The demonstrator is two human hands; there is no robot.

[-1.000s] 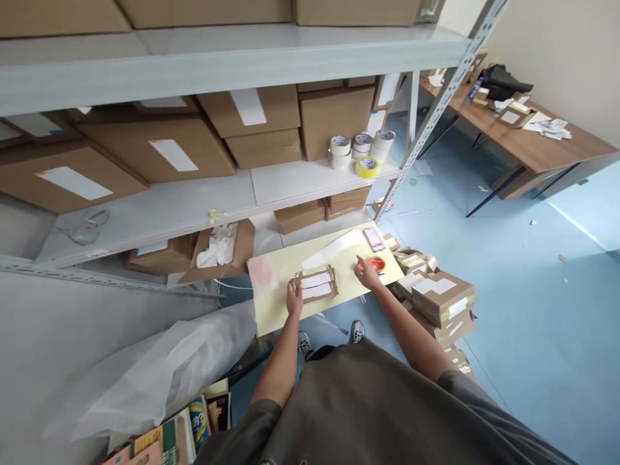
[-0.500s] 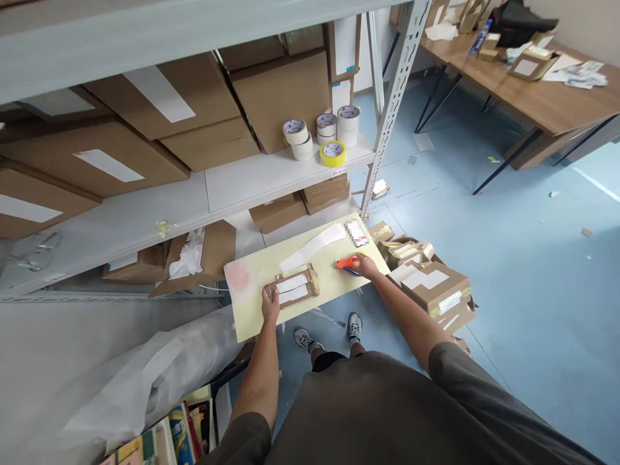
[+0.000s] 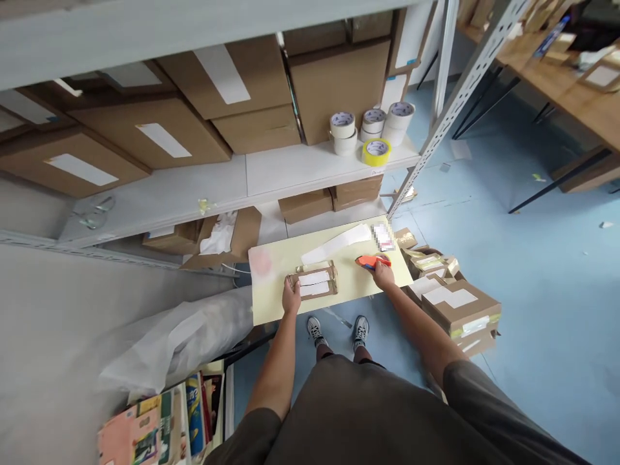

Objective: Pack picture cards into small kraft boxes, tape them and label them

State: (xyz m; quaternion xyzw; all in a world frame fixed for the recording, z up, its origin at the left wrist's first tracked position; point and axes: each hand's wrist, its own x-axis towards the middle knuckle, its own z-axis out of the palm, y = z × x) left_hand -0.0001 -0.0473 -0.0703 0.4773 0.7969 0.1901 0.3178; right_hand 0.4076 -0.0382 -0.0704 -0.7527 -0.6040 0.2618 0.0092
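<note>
Cardboard packet (image 3: 314, 284) could be skewed on the yellow board (image 3: 271, 307) if pushed unevenly by the left hand (image 3: 291, 299), or its white labels scuffed if brushed by the orange tool (image 3: 371, 261). Packet is gripped at its left end, lying between the hands. Tool is held in the closed right hand (image 3: 384, 276), apart from packet. Paper strip (image 3: 338, 245) is left beyond.

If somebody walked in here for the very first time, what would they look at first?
Probably the bright orange tool in the right hand, because it pops out above the pale yellow table. Next might be the shiny yellow tape roll at the front edge of the shelf, beside paler rolls. Then maybe the flat cardboard box with white labels, held at its left end by the left hand.
</note>
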